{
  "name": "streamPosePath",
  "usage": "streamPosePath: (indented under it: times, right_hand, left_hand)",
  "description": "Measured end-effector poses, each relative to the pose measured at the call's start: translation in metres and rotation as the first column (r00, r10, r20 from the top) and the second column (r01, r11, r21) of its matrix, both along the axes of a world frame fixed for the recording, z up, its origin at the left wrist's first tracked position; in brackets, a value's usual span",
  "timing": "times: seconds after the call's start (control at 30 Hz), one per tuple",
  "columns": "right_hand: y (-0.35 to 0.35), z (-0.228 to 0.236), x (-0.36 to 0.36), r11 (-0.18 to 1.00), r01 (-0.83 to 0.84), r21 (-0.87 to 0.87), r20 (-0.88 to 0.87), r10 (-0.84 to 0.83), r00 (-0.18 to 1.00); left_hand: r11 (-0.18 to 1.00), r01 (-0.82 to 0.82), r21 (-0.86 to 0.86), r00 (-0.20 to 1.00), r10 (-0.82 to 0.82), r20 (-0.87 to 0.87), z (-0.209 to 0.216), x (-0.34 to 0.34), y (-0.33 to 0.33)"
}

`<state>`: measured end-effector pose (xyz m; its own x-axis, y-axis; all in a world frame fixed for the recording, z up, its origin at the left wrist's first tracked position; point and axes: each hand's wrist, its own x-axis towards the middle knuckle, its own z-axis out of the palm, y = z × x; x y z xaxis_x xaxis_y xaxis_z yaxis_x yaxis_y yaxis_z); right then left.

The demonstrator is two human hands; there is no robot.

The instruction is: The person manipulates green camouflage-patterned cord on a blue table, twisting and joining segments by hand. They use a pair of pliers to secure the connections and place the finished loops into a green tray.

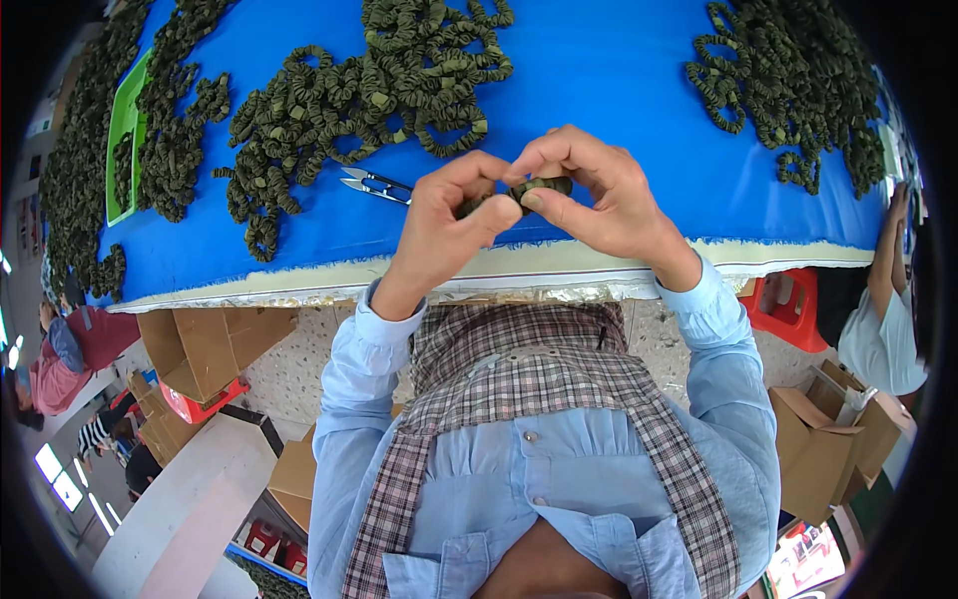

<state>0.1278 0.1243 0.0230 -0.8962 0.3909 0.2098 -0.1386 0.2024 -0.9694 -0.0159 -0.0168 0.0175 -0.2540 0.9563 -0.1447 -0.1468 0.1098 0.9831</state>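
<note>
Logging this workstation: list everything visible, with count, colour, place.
Table cover: one, blue, in front
Loose fabric rings: countless, dark green, on cover
Held fabric ring: one, dark green, centre
Snips: one, black and silver, left of held ring
Tray: one, bright green, far left
Cardboard boxes: several, brown, both sides
Stool: one, red, right
Slab-like surface: one, whitish, lower left
Other people: several, mixed clothing, both edges
Shirt: one, light blue, lower centre
Apron: one, grey plaid, over shirt
Left hand, right hand: one each, bare, pinching held ring

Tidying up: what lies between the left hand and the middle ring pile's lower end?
In the head view, snips lie left of the left hand, on blue cloth.
</note>
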Motion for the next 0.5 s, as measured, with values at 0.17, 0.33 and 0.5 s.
streamPosePath:
  times: [0.17,0.33,0.5]
  right_hand:
    - [0.005,0.0,-0.006,0.951,0.064,0.304,-0.09,-0.039,0.995]
    - [-0.003,-0.013,-0.005,0.994,0.102,-0.043,0.011,-0.102,0.995]
    - [-0.002,-0.005,-0.007,0.527,-0.08,-0.846,-0.125,-0.051,0.991]
  left_hand:
    - [0.991,-0.04,0.128,0.995,0.029,0.09,-0.001,0.002,0.005]
    - [0.976,-0.13,0.177,0.974,0.092,0.208,-0.01,0.006,0.007]
    - [0.968,-0.123,0.22,0.908,0.021,0.417,-0.018,0.0,0.003]
